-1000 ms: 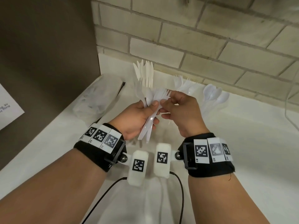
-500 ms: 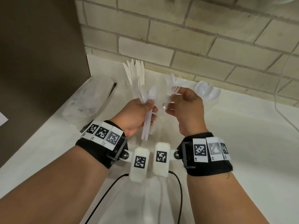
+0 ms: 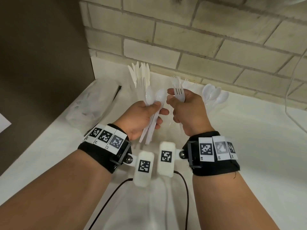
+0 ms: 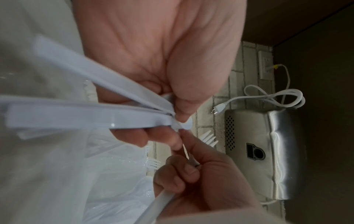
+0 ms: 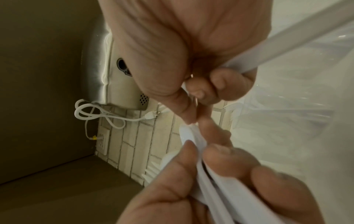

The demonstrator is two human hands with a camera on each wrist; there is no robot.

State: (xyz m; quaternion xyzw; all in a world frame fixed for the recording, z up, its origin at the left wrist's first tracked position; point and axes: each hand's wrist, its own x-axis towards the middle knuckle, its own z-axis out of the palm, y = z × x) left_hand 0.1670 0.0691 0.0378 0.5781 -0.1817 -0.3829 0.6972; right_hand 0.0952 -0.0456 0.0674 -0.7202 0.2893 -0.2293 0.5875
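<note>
**A:** Head view first. What does each hand have?

**B:** The left hand [image 3: 142, 117] is closed round a bundle of white plastic spoons [image 3: 156, 98]. The thumb lies across the necks and the fingers curl under the handles. The bowls point up, and the handle ends stick out below the palm. The right hand [image 3: 187, 112] pinches a single white fork [image 3: 178, 92], tines up. Both are held above the white counter [image 3: 249, 146], in front of a fan of knives [image 3: 141, 75] standing by the brick wall [image 3: 199, 39].

**A:** Do they touch?

**B:** Fork and spoons are apart. I cannot tell whether a right fingertip brushes a spoon bowl.

**A:** And the left wrist view?

**B:** The left hand [image 4: 162, 53] clamps the flat handles of the spoons [image 4: 76, 116] between thumb and fingers. Below it, the right hand [image 4: 206, 181] is folded over the handle of the fork [image 4: 164, 197]. Behind them are a steel appliance [image 4: 277, 151] and a loose white cord [image 4: 272, 97].

**A:** Right wrist view?

**B:** The right hand [image 5: 162, 45] has its fingers curled tight on the fork [image 5: 296, 33], whose handle runs off to the upper right. The left hand [image 5: 182, 197] fills the foreground with the spoons [image 5: 191, 136].

**A:** What has changed since a second ago?

**B:** Then the hands met at the bundle, and fork tines showed among the spoons. Now the hands have parted, the fork is clear, and only spoon bowls rise from the left hand.
</note>
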